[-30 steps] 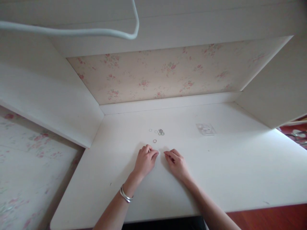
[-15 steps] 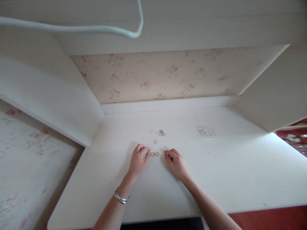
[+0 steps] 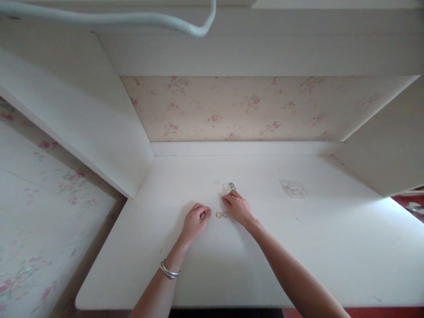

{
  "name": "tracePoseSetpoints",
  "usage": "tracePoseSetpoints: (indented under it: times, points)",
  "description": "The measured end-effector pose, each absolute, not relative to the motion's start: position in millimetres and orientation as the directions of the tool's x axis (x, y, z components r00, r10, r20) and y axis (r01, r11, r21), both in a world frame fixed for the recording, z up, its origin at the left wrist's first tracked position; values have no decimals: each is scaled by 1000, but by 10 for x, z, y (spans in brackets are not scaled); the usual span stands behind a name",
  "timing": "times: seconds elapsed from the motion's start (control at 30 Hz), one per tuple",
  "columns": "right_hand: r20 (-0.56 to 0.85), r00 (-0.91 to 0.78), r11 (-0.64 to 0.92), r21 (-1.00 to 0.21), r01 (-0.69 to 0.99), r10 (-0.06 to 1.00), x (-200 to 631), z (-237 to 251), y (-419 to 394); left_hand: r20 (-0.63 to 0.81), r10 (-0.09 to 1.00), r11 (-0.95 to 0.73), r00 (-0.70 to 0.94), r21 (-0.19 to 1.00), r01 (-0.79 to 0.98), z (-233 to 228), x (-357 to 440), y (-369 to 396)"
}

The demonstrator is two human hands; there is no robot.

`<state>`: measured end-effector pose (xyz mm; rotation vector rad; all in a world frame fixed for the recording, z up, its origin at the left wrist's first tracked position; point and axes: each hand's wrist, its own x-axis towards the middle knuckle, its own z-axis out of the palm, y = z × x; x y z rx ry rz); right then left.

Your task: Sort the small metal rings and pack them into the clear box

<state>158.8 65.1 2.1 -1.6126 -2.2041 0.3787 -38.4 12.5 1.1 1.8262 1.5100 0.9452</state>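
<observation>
My left hand (image 3: 196, 220) rests on the white tabletop with thumb and forefinger pinched together; nothing shows between them. Just right of its fingertips lie two small gold-toned rings (image 3: 218, 215), side by side, the right one partly covered by my right hand (image 3: 239, 208). That hand has its fingertips brought together above these rings, over the spot where a single ring lay; whatever they hold is hidden. Behind its knuckles sits a small cluster of rings (image 3: 231, 186), some of them dark or silvery. Two thin rings (image 3: 217, 182) lie to the left of the cluster.
A clear, flat plastic packet (image 3: 293, 188) lies on the right part of the white table (image 3: 331, 247). White side panels and a low back ledge (image 3: 245, 148) bound the surface. A pale curved tube (image 3: 132, 19) crosses the top of the view.
My right hand has moved forward and left, covering the single ring's spot. My left fingertips have drawn together and now sit slightly apart from the front pair. The camera view has shifted.
</observation>
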Motion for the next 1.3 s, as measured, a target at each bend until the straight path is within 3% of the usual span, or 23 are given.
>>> tracePoseSetpoints:
  times: [0.6, 1.3]
  points:
    - [258, -236, 350, -656, 669, 937, 1752, -42, 105, 136, 982, -187, 131, 785, 590, 27, -363, 98]
    - [285, -350, 451, -524, 723, 892, 1752, -64, -2, 150, 979, -202, 134, 745, 636, 31, -324, 83]
